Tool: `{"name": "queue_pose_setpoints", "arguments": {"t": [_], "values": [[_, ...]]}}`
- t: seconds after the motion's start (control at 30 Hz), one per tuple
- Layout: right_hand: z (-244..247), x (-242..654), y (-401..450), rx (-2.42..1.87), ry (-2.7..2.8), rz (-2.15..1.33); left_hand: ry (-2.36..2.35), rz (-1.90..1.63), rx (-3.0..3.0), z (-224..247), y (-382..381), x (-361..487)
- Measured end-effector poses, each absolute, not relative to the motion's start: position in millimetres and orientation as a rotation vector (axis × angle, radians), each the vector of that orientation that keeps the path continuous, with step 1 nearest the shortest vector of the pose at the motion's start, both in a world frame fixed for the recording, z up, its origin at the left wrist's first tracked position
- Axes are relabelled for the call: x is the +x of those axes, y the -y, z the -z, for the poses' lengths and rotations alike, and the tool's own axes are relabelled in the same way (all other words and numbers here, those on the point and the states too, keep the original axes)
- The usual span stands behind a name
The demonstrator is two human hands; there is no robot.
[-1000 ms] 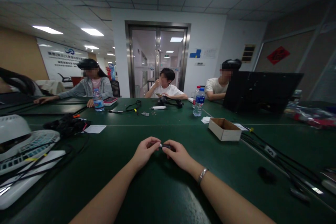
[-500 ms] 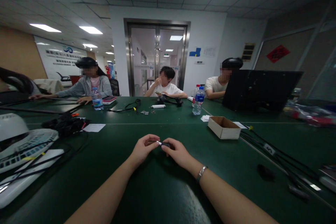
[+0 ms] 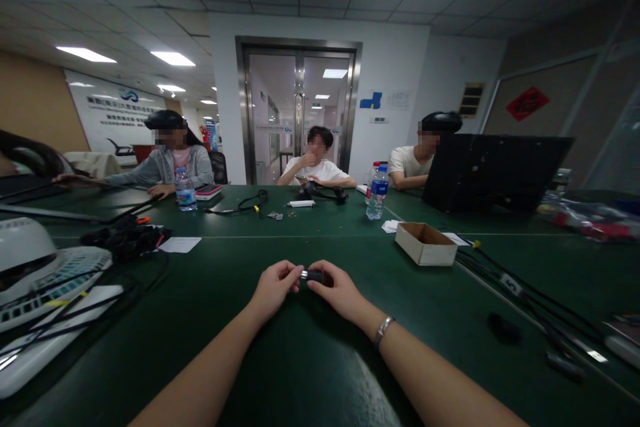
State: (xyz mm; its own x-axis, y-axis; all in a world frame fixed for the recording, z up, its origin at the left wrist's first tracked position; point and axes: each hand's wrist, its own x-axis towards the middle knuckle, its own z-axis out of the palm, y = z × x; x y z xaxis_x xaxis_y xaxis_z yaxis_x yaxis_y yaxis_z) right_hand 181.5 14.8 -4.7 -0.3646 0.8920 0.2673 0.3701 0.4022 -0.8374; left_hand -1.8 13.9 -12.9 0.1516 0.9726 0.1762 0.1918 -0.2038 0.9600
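Note:
A small black cylinder with a silver end (image 3: 315, 275) is held level between my two hands, a little above the green table (image 3: 280, 373). My left hand (image 3: 276, 288) is closed, its thumb and fingers pinching at the silver end. Around the black part, the thumb and fingers of my right hand (image 3: 340, 288) are closed too. Part of the cylinder is hidden by my fingers, and its exact kind cannot be made out.
An open cardboard box (image 3: 426, 245) and black cables (image 3: 520, 290) lie to the right. On the left are a white fan (image 3: 55, 273) and a dark tangle (image 3: 123, 240). Water bottles (image 3: 377, 193) stand farther back. Several people sit around the table, one behind a monitor (image 3: 500, 170).
My left fingers have curled in closer around the silver end. More of the black part shows between my hands. The person across the table has shifted slightly.

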Motion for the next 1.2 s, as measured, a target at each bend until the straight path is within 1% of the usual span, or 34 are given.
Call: {"name": "queue_pose_setpoints", "arguments": {"t": [0.2,0.43,0.67,0.93,1.2], "values": [[5.4,182.9,-14.8,-1.082,1.924,-0.858,-1.197,-1.147,1.556,12.6,-14.2,-0.9],[5.8,181.6,-16.1,-1.049,1.910,-0.905,-1.056,-1.184,1.544,4.9,-10.0,-1.3],[4.9,180.9,-15.3,-1.039,1.898,-0.947,-0.966,-1.234,1.513,10.5,-14.8,-3.9],[1.5,179.4,-13.1,-1.044,1.902,-1.033,-0.885,-1.173,1.493,8.4,-12.4,-3.0],[2.8,181.0,-13.6,-1.053,1.927,-1.028,-0.901,-1.154,1.486,4.2,-8.8,-1.2]]}}
